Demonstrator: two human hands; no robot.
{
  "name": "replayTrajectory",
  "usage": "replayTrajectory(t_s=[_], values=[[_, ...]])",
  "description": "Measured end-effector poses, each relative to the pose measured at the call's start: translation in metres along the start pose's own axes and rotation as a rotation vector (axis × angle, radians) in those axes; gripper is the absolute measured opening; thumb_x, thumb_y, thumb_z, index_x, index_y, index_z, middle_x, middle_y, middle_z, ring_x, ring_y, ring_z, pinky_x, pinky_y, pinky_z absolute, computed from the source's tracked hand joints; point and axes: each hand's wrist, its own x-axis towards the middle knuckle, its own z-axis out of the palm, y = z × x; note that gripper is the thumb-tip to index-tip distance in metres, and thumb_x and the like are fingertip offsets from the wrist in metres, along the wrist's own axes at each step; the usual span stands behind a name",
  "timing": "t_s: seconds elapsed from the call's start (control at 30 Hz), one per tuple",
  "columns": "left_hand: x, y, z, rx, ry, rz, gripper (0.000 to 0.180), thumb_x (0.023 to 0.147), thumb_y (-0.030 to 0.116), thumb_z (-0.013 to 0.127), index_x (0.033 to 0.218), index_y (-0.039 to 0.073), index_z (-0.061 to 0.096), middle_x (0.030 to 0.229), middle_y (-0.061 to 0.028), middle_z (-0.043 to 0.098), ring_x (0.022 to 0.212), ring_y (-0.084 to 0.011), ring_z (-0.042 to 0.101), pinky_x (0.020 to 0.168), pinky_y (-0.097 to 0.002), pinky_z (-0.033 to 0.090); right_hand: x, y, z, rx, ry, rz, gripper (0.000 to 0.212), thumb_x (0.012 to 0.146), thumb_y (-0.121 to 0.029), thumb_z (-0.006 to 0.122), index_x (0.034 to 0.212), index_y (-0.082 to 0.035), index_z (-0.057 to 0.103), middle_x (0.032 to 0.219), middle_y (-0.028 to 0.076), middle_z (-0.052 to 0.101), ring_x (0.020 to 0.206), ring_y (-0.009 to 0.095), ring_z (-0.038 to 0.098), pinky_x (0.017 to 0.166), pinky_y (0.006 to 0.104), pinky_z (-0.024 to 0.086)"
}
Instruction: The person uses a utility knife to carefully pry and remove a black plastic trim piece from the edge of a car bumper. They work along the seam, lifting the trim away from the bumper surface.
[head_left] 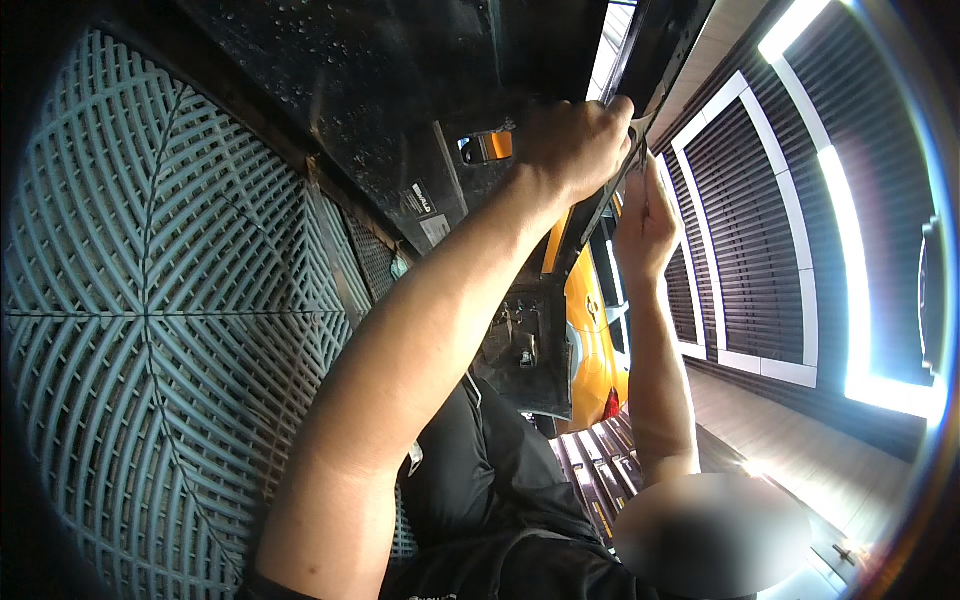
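Observation:
A large dark panel (pixel 390 60) with water-like droplets fills the upper middle. My left hand (pixel 580 145) is closed at the panel's edge strip (pixel 605 205), with its thumb toward the right; what its fingers grip is hidden. Just beside that thumb is a thin grey piece (pixel 641 128), metallic in look and too small to name. My right hand (pixel 648 225) reaches up close by, its fingers pressed together around the lower end of this piece. The two hands are nearly touching along the edge.
Grey-green lattice floor tiles (pixel 150 310) fill the left. Beyond the panel stands a yellow car (pixel 592 340) with a red tail light. Stacked boxes (pixel 600 465) are lower right. Bright light strips (pixel 850 270) run along the right. A small rectangular opening (pixel 485 148) in the panel shows orange.

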Motion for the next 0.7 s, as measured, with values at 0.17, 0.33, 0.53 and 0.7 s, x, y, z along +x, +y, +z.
replayTrajectory(t_s=[0.17,0.33,0.53,0.7], values=[[0.001,-0.002,0.0,-0.002,0.019,0.033,0.014,0.094,0.018,0.068,0.095,0.004,0.07,0.072,-0.0149,0.073,0.066,-0.0314,0.074,0.058,-0.0441,0.059,0.014,-0.001,0.002,-0.03,0.03,0.077,0.032,0.102,-0.011,0.063,0.131,0.003,0.067,0.105,0.023,0.076,0.095,0.029,0.077,0.081,0.0363,0.059],[0.002,0.001,-0.002,0.007,0.015,0.016,0.015,0.094,0.018,0.067,0.096,0.004,0.07,0.071,-0.0154,0.072,0.065,-0.031,0.074,0.058,-0.0436,0.06,0.016,0.0,0.0,-0.042,0.03,0.061,0.033,0.102,-0.012,0.063,0.131,0.003,0.067,0.106,0.023,0.076,0.096,0.029,0.077,0.082,0.0361,0.059],[0.002,0.0,-0.001,0.014,0.027,0.027,0.016,0.094,0.018,0.068,0.096,0.003,0.071,0.071,-0.015,0.073,0.064,-0.0302,0.074,0.058,-0.0422,0.06,0.022,-0.008,0.001,-0.019,0.037,0.057,0.033,0.102,-0.011,0.063,0.132,0.002,0.067,0.101,0.022,0.076,0.089,0.027,0.077,0.076,0.0358,0.059],[0.003,-0.001,0.002,0.021,0.03,0.027,0.016,0.093,0.019,0.069,0.094,0.002,0.071,0.07,-0.0153,0.072,0.063,-0.0299,0.073,0.057,-0.0415,0.059,0.02,-0.001,0.005,-0.057,0.046,0.064,0.032,0.102,-0.012,0.063,0.131,0.001,0.068,0.096,0.021,0.075,0.084,0.025,0.076,0.074,0.0361,0.058]])
